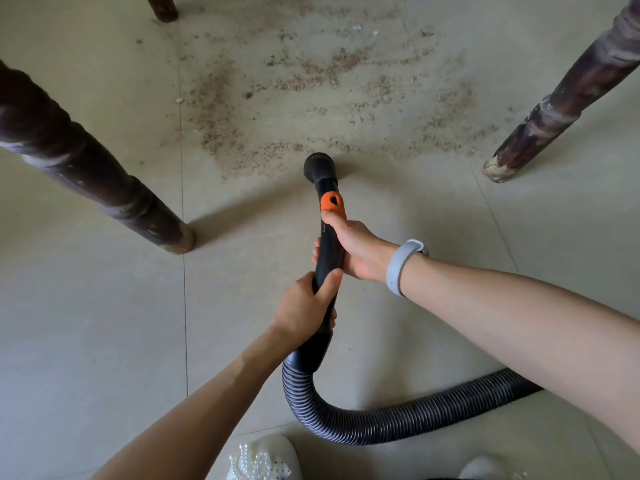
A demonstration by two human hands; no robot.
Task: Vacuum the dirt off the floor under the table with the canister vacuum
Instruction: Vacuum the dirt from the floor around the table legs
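Hands both clamp the black wand [329, 258] at frame centre: right hand [356, 252] above, left hand [306, 308] below, fingers curled round it. Nozzle [319, 165] meets dirt [311, 81] spread across the upper floor [104, 323].

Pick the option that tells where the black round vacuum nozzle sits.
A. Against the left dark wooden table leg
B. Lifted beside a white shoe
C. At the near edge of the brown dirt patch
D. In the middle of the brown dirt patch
C: the black round vacuum nozzle meets the brown dirt patch at its near edge, with most dirt lying beyond it.
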